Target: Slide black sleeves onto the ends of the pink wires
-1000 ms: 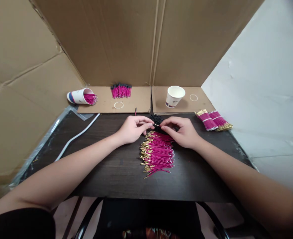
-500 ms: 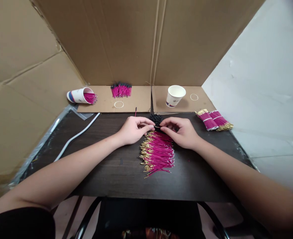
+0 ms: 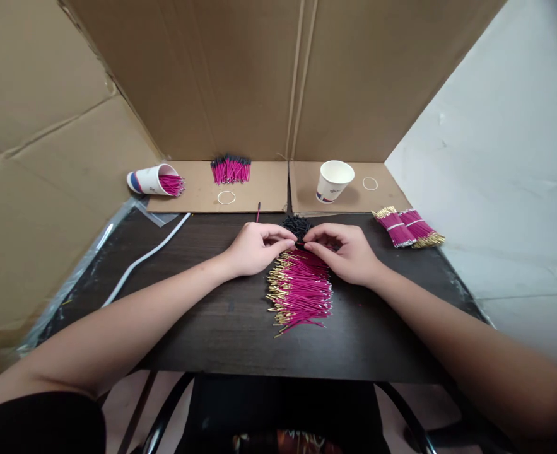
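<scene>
Magenta wire (image 3: 301,244), thin, mostly hidden; gold- and silver-tipped wires (image 3: 304,290) piled nearer.

On the table (image 3: 202,353), in the middle — wires (image 3: 301,290), with small pieces (image 3: 297,226) just behind; to the right, two bundles (image 3: 415,225). Behind, on cardboard (image 3: 269,189) — one cup (image 3: 144,181) at left, a second cup (image 3: 334,186) at right.

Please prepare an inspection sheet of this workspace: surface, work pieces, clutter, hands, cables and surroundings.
Surface: dark tabletop, cardboard strips along its far edge.
Work pieces: pink sticks, gold-tipped, piled loose; black pieces heaped beyond; banded bundles right; black-ended sticks on left strip.
Clutter: tipped cup holding pink pieces; upright cup; two pale rings.
Hands: right hand pinches one pink stick; left hand is at its other end, grip hidden.
Cables: pale cord at left.
Surroundings: cardboard walls left and behind; pale wall right.
</scene>
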`<state>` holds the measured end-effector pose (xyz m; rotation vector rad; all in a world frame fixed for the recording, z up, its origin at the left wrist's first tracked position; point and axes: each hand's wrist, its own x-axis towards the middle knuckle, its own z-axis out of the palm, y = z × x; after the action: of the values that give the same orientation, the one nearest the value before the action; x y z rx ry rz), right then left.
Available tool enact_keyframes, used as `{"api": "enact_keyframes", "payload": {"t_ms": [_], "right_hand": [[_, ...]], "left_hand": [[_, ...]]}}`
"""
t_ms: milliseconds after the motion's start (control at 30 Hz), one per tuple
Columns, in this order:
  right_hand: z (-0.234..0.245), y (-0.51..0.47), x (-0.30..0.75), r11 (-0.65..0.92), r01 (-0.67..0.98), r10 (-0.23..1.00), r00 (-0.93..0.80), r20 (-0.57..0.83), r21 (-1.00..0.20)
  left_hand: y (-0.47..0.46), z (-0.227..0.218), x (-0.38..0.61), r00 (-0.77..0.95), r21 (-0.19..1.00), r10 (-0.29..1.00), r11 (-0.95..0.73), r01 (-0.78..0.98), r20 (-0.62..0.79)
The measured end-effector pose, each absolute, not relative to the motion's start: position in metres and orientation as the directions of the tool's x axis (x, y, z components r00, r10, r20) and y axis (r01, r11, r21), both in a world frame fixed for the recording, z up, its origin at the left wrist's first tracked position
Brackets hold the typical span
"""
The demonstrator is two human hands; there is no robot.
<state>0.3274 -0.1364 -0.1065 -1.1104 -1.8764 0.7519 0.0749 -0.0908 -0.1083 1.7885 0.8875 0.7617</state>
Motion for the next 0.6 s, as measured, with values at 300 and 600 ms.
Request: {"api": "enact_keyframes", "payload": {"t_ms": [300,600], "right_hand": [[-0.1065,-0.1379,0.3259,0.437,0.391,0.892,-0.306,0.333,-0.810],[-0.1063,-0.1359,0.3303,0.450,0.432,0.891,-0.280,0.358,-0.782]], "left_hand": [[-0.0926,-0.1077,0.0746,0.560,0.932,0.821,-0.280,0.232,0.108],[-0.0900,-0.1081,0.0744,0.538,0.959,0.837,-0.222,0.174,0.096]]}}
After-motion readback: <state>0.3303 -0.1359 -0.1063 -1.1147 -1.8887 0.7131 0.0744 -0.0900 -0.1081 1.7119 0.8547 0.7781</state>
